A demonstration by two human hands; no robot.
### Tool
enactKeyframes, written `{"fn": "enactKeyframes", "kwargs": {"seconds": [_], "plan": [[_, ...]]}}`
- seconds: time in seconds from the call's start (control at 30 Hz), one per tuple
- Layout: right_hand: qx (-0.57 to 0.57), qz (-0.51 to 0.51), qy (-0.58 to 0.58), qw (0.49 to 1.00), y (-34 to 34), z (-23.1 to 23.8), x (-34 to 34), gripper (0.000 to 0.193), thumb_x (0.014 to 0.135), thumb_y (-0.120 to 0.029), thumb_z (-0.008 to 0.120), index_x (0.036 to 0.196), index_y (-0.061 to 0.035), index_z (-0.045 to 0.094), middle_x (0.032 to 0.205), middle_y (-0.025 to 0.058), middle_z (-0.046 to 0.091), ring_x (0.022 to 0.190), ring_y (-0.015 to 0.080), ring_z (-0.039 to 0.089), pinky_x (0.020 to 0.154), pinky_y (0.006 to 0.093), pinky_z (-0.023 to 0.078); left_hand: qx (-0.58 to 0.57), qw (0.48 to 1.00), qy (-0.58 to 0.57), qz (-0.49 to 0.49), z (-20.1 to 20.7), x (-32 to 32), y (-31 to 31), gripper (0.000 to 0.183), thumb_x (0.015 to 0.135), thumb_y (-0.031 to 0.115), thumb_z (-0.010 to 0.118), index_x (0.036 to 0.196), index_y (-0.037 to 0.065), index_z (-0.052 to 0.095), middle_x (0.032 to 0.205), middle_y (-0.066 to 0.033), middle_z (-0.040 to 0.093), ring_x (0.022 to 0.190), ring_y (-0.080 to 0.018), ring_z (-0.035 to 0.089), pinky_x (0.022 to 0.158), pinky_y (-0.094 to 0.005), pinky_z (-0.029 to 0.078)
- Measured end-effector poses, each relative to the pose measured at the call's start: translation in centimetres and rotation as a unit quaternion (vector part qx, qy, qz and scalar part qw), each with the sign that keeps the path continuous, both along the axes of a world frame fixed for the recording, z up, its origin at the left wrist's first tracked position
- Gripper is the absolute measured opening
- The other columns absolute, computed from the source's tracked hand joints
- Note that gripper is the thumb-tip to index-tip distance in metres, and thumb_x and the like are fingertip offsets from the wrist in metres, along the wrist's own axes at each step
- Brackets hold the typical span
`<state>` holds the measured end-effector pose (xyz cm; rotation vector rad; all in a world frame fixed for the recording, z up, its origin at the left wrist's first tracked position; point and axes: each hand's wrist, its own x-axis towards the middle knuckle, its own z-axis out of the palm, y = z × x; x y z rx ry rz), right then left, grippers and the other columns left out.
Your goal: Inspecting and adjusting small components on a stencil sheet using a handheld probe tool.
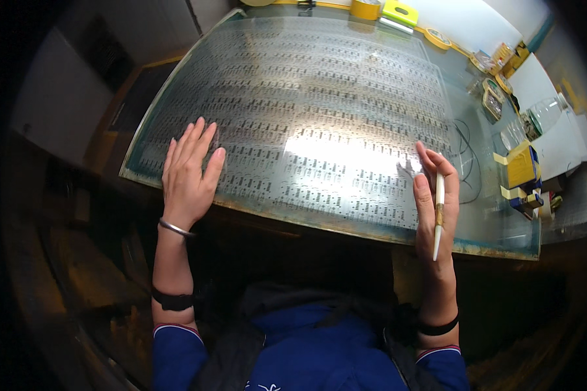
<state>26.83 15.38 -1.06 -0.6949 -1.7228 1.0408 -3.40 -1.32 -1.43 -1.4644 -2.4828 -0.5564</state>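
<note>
A large see-through film (254, 120) printed with rows of small dark marks lies over a glass-topped table (489, 215). My left hand (190, 173) rests on the film's near left part, palm down with the fingers stretched out. At the near right edge of the film is my right hand (451, 192), its fingers partly curled. A slim white pen-like tool (439, 208) with a brownish middle sits between its thumb and fingers, the tapered end pointing back toward me. Bright glare covers the film just left of my right hand.
A dark thin cable (469, 159) loops on the glass to the right. Beyond it stand a clear plastic jar (544, 114) and yellow-and-blue boxes (522, 169). Tape rolls (437, 38) and a lime-green object (399, 13) line the far edge.
</note>
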Motion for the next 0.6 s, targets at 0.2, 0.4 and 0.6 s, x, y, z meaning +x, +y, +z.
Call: {"fn": "enactKeyframes", "kwargs": {"seconds": [0.2, 0.4, 0.6], "plan": [[0.093, 0.014, -0.221, 0.971, -0.3, -0.1, -0.5, 0.044, 0.093, -0.025, 0.061, 0.127, -0.001, 0.047, 0.139, 0.0268, 0.047, 0.132, 0.0377, 0.043, 0.114, 0.0469, 0.023, 0.015, 1.0, 0.018, 0.002, -0.4, 0.1, -0.1, 0.048, 0.098, 0.035, 0.047, 0.138, 0.01, 0.051, 0.147, -0.0123, 0.043, 0.139, -0.028, 0.035, 0.116, -0.0452, 0.02], [0.162, 0.168, -0.315, 0.92, -1.5, 1.7, -0.9, 0.042, 0.09, -0.031, 0.065, 0.121, -0.0063, 0.052, 0.138, 0.0207, 0.051, 0.133, 0.0362, 0.044, 0.113, 0.0536, 0.022, 0.01, 0.999, 0.037, 0.004, -0.6, 0.2, 0.0, 0.049, 0.098, 0.035, 0.044, 0.14, 0.008, 0.048, 0.148, -0.0143, 0.041, 0.14, -0.0297, 0.034, 0.116, -0.0465, 0.02], [0.037, 0.416, -0.191, 0.888, -4.3, 3.1, -1.4, 0.014, 0.091, -0.018, 0.063, 0.093, -0.0045, 0.066, 0.1, 0.0111, 0.073, 0.102, 0.0264, 0.068, 0.106, 0.0447, 0.038, 0.009, 0.999, 0.043, -0.009, -0.4, 0.2, 0.0, 0.05, 0.098, 0.033, 0.043, 0.14, 0.007, 0.047, 0.148, -0.0159, 0.04, 0.14, -0.0311, 0.033, 0.116, -0.0467, 0.02]]}}
